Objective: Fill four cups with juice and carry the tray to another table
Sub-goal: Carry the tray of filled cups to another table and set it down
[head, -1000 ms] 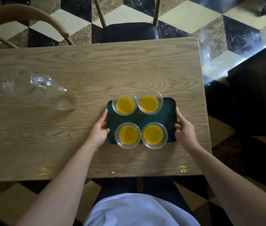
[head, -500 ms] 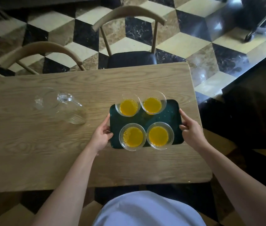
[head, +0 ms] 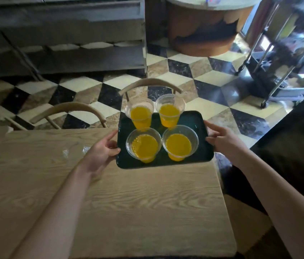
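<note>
A dark green tray point(head: 200, 146) is held up above the far right part of the wooden table point(head: 128, 202). Four clear plastic cups of orange juice stand on it: far left cup point(head: 140, 114), far right cup point(head: 170, 112), near left cup point(head: 144, 145), near right cup point(head: 179, 144). My left hand point(head: 101, 154) grips the tray's left edge. My right hand point(head: 223, 141) grips its right edge. The empty glass pitcher point(head: 75, 151) shows only as faint glints on the table, left of my left hand.
Two wooden chairs point(head: 67, 111) point(head: 147, 86) stand behind the table. Beyond them lies a chequered tile floor point(head: 212, 79). A round brown table point(head: 203, 25) is at the far back, a metal cart point(head: 285, 62) at the right, and a dark counter point(head: 296, 137) close on my right.
The tray has come up off the table with both hands on its edges. My view has tilted upward, so the room behind the table now shows.
</note>
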A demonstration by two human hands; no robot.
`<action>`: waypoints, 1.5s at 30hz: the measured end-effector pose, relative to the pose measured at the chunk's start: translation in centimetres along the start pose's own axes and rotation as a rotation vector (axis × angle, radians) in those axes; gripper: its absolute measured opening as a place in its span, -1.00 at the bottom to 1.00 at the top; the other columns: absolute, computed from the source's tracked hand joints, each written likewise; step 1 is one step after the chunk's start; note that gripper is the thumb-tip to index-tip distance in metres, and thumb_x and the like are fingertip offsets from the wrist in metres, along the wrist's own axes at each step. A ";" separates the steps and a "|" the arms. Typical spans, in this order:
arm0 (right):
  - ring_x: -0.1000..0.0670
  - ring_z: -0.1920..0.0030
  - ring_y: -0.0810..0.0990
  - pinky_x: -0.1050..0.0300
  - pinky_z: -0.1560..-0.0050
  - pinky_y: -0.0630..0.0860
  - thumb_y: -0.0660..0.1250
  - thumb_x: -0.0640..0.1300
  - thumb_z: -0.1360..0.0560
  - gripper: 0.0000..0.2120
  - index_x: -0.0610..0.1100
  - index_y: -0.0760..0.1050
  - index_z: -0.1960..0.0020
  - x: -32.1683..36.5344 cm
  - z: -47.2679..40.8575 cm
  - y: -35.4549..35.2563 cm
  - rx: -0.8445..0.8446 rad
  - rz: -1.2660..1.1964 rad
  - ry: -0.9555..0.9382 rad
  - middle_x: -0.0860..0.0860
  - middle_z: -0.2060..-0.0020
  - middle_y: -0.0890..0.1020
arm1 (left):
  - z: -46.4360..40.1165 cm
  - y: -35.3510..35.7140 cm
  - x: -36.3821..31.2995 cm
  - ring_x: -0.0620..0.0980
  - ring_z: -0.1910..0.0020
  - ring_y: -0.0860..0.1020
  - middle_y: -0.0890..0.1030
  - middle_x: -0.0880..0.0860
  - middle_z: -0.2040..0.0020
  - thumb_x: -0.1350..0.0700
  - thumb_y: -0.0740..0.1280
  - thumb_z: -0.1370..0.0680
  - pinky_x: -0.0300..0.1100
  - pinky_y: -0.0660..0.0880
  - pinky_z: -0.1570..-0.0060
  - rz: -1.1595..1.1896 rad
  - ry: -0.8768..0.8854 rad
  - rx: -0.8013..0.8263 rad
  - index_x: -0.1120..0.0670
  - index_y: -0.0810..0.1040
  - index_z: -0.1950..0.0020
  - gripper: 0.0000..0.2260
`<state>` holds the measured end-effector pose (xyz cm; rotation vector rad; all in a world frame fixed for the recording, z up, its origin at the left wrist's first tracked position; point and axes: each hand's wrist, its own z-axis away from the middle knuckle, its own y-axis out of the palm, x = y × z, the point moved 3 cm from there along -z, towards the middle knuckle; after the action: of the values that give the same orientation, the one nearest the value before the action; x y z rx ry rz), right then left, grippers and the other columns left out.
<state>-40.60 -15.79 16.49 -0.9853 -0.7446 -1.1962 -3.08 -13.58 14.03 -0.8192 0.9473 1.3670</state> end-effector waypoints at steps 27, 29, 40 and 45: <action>-0.22 -0.22 0.65 -0.19 -0.27 0.55 0.15 -0.46 -0.60 -0.58 -0.19 0.53 -0.36 26.4 3.8 -7.3 0.108 -0.345 -0.316 -0.18 -0.22 0.67 | 7.1 1.4 -30.7 0.20 -0.06 0.69 0.68 0.25 -0.19 0.36 0.54 -0.19 0.06 0.65 -0.06 0.049 0.385 0.318 0.18 0.68 -0.21 -0.43; -0.24 -0.24 0.63 -0.24 -0.33 0.49 0.17 -0.46 -0.59 -0.57 -0.19 0.51 -0.38 28.2 3.9 -7.9 0.140 -0.359 -0.333 -0.18 -0.24 0.66 | 7.7 1.6 -32.7 0.25 -0.15 0.65 0.62 0.28 -0.28 0.30 0.59 -0.22 0.11 0.63 -0.11 0.053 0.384 0.370 0.20 0.64 -0.29 -0.39; -0.24 -0.15 0.58 -0.15 -0.21 0.52 0.11 -0.42 -0.60 -0.67 -0.33 0.43 -0.32 36.7 7.7 -10.4 0.182 -0.388 -0.432 -0.30 -0.18 0.57 | 10.2 2.7 -40.0 0.19 0.04 0.71 0.69 0.28 -0.12 0.41 0.17 -0.46 -0.02 0.70 0.16 0.099 0.412 0.263 0.26 0.75 0.02 -0.65; -0.19 -0.01 0.58 -0.11 -0.20 0.46 0.23 -0.37 -0.55 -0.55 -0.37 0.38 -0.43 39.1 8.9 -11.9 0.195 -0.365 -0.467 -0.27 -0.08 0.59 | 10.7 2.4 -42.6 0.17 0.01 0.65 0.63 0.32 -0.14 0.45 0.18 -0.48 -0.11 0.67 0.19 0.213 0.440 0.272 0.35 0.60 -0.16 -0.68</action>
<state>-42.92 -24.27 57.37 -1.0019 -1.4332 -1.1827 -3.44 -21.63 57.27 -0.8422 1.5644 1.2191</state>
